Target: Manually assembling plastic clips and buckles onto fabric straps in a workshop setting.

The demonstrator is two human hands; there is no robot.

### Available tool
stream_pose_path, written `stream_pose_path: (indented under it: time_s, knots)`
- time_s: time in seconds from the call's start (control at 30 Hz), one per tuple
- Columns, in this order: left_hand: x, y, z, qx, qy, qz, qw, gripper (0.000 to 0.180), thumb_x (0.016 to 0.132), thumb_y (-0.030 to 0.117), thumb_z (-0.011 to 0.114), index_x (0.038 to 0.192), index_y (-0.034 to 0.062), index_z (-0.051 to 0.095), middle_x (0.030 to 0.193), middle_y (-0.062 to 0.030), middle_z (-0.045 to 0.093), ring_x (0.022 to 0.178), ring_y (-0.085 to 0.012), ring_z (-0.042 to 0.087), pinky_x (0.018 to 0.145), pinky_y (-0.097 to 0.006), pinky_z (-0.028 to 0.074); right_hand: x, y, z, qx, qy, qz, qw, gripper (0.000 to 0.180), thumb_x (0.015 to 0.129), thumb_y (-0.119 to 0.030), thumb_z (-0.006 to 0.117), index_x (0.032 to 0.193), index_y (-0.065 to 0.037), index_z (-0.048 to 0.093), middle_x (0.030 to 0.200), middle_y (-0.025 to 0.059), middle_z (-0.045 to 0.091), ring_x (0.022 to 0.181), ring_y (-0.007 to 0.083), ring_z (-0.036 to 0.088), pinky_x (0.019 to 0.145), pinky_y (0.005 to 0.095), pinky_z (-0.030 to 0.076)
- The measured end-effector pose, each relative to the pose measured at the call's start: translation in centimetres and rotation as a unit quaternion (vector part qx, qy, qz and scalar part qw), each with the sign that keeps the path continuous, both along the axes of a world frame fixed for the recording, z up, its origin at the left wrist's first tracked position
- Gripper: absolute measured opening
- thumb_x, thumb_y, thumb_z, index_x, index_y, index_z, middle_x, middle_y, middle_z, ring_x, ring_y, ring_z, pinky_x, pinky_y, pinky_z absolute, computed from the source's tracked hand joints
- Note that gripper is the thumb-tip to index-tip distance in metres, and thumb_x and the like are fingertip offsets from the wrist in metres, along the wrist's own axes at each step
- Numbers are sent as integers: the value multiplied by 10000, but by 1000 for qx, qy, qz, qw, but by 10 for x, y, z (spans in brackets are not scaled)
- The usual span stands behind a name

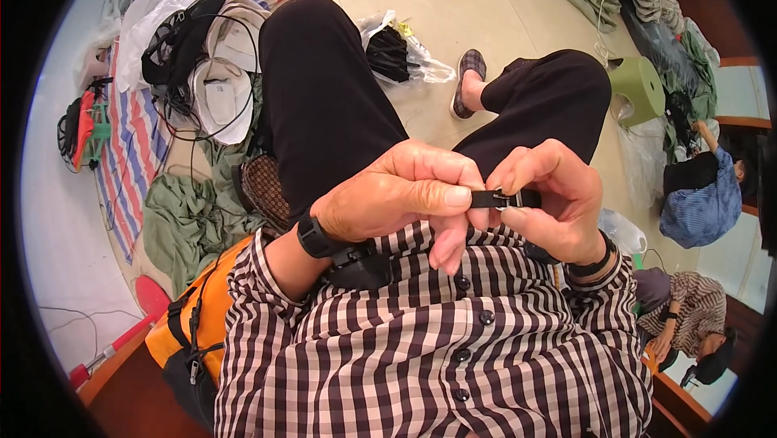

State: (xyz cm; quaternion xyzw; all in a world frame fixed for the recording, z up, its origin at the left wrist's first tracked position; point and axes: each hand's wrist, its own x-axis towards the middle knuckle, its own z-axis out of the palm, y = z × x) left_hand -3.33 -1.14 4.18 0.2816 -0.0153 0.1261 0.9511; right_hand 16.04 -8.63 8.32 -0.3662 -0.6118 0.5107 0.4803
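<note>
A short black strap (484, 199) with a small metal buckle (503, 200) is stretched between my hands, above my lap. My left hand (396, 191) pinches one end of the strap between thumb and fingers. At the buckle and the strap's other end, my right hand (562, 195) has its thumb and fingertips closed. The fingers cover part of the strap, so its full length is hidden. Both wrists wear black bands, and a dark device (360, 268) sits beside the left one.
An orange bag (202, 292) stands at my left beside crumpled green cloth (182, 224). Farther left lie white caps and black cables (174, 42) on striped sheeting (133, 155). Ahead is a plastic bag (417, 54) with black contents. A green stool (639, 86) and two people are at right.
</note>
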Motion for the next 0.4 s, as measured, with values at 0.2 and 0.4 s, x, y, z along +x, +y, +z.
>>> stream_pose_path:
  time_s: [0.2,0.4]
  knots:
    - [-2,2,-4,-4,0,-28,1000,250,947,158,473,871,-64,561,643,-118,607,565,-201,634,583,-334,544,0,-5,-2,-70,35,-8,997,217,771,80,634,962,63,532,903,111,631,809,114,623,717,225,492]
    - [-2,3,-11,-24,-8,-55,998,261,925,201,516,874,-48,577,675,-150,635,565,-224,642,607,-369,555,7,-5,-1,-58,-41,16,997,215,784,41,646,972,46,543,880,103,636,781,109,623,694,202,484]
